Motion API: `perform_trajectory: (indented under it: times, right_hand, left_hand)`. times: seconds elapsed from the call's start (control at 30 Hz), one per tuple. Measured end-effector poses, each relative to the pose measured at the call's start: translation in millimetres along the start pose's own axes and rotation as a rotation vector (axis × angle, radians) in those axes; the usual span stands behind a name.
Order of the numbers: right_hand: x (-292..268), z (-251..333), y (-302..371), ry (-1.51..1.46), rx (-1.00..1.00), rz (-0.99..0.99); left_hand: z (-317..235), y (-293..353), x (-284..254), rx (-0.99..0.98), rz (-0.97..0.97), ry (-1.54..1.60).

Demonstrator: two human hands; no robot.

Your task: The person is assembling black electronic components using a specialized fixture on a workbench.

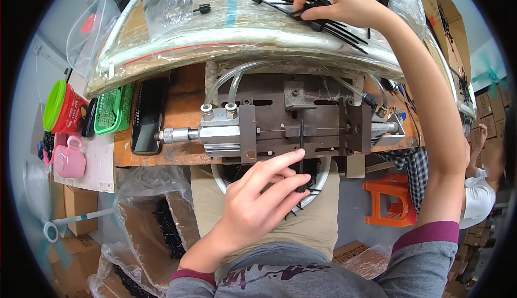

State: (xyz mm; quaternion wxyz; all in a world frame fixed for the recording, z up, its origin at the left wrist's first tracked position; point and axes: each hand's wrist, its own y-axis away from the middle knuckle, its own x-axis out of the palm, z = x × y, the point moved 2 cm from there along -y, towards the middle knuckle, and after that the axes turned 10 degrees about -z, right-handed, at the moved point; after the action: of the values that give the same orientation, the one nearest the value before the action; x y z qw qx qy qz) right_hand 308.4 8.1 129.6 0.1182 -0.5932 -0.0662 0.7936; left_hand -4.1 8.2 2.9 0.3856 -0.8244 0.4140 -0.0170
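My left hand (258,195) is in front of a metal clamping fixture (315,117), its fingers closed around the lower end of a thin black plastic rod (302,141). The rod's far end lies over the small block at the fixture's middle. Part of its thicker near end is hidden by my fingers. Up on the plastic-wrapped ledge, my right hand (339,1) pinches into a small bunch of black rods (339,31). How many it grips cannot be made out. A single short black piece (202,9) lies on the ledge to the left.
A pneumatic cylinder (221,136) with clear hoses flanks the fixture. Left of it are a phone (148,116), a green basket (114,109), a red tub (63,106) and a pink mug (70,157). An orange stool (389,198) and another person (478,193) are at right.
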Motion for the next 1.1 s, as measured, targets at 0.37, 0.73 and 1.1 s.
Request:
perform_trajectory:
  times: [0.37,0.73,1.1]
  right_hand:
    - [-24.9,6.6,46.2,-0.328,0.491,-0.704]
    - [-9.1,-0.2,87.2,-0.794,0.569,-0.684]
    - [54.6,120.2,114.3,-1.234,0.731,-0.111]
  left_hand:
    - [10.2,2.2,33.6,0.108,0.101,-0.439]
    - [9.4,-8.2,32.9,0.099,0.144,-0.481]
    - [-13.3,-37.8,-1.0,0.106,-0.148,-0.063]
